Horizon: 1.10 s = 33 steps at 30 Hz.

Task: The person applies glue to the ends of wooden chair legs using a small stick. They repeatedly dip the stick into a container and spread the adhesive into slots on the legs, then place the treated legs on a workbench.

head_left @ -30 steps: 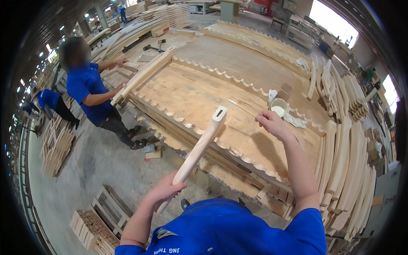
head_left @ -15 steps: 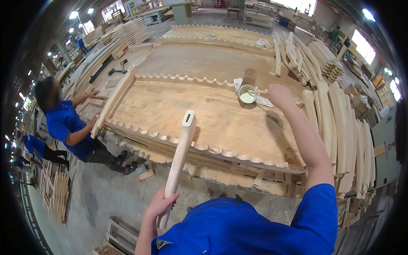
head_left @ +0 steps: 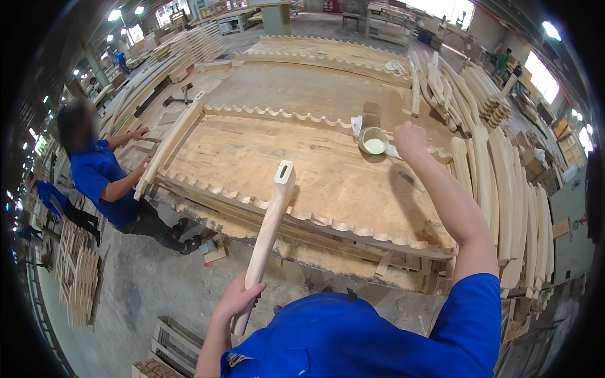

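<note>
My left hand (head_left: 241,297) is wrapped round the lower part of a long pale wooden leg (head_left: 268,230). The leg stands tilted in front of me, and its upper end has a slotted hole. Over the right side of the bench my right hand (head_left: 411,140) is closed like a fist. The thin light stick that it held a moment ago is hidden in or behind the hand. Just left of that hand stands a cup (head_left: 375,142) of whitish paste, with no stick in it. White paper (head_left: 357,125) lies beside the cup.
Scalloped wooden rails (head_left: 315,220) edge the wooden bench (head_left: 252,154). A narrow dark tool (head_left: 411,181) lies near my right forearm. Curved wooden pieces (head_left: 498,189) are stacked at the right. On the left a co-worker in blue (head_left: 104,176) handles wood near a hammer (head_left: 179,96).
The thin stick has come out of the cup, and my right hand has moved slightly right. My left hand still holds the leg. The view has shifted a little.
</note>
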Available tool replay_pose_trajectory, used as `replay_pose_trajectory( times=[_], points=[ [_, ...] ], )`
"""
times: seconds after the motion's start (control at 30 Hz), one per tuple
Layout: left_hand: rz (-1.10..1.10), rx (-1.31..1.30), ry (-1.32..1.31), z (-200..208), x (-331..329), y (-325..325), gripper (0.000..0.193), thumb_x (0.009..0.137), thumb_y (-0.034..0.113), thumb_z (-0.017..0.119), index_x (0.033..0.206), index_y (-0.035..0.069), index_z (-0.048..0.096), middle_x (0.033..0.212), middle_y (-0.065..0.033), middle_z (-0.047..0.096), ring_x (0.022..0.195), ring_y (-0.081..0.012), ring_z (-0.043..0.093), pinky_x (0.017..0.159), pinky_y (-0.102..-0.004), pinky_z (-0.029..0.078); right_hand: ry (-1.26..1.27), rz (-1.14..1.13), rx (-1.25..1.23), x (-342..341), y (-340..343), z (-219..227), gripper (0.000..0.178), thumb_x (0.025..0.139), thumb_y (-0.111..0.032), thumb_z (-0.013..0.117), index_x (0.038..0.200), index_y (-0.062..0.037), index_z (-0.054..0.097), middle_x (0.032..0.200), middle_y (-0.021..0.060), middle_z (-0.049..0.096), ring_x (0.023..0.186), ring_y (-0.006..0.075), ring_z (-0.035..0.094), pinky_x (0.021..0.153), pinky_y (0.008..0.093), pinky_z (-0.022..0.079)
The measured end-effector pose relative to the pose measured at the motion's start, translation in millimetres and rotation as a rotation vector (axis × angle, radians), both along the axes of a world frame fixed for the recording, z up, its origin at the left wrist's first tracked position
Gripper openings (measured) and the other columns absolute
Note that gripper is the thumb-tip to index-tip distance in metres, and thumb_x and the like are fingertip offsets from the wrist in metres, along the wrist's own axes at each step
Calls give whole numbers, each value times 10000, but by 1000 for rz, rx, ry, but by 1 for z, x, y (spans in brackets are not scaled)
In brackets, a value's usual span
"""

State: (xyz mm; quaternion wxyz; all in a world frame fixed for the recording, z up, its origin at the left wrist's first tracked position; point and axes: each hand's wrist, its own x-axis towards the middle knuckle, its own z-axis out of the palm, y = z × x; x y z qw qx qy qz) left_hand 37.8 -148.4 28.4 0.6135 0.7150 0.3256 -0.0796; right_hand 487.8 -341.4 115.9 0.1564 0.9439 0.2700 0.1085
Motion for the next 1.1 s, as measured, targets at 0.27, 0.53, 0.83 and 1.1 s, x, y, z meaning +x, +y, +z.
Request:
replay_pose_trajectory(
  times=[0.27,0.53,0.83,1.1],
  points=[
    [16,-2,1,-4,-2,0,400,792,219,614,1086,-17,480,721,-46,558,614,-122,559,546,-272,477,-149,38,37,-5,-5,-11,150,786,-86,551,877,-43,662,876,136,660,856,268,649,692,344,525],
    [16,-3,7,-4,0,-1,408,792,224,611,1100,-9,478,721,-54,561,607,-124,560,541,-279,484,21,-29,158,1,-11,-11,124,808,-56,513,869,-8,609,857,186,650,836,292,649,693,380,522],
    [17,8,16,-5,-1,-2,439,796,217,610,1143,-2,455,727,-48,557,616,-120,558,549,-274,485,26,18,260,2,-30,-19,145,807,-25,479,936,-5,545,934,194,585,887,312,606,736,408,503],
    [25,-21,31,-6,-2,-2,398,802,216,606,1105,1,463,723,-47,550,614,-118,553,534,-274,481,-47,114,453,-5,-45,-25,95,828,-61,485,910,-21,510,943,174,553,856,345,592,722,408,488]
  ],
)
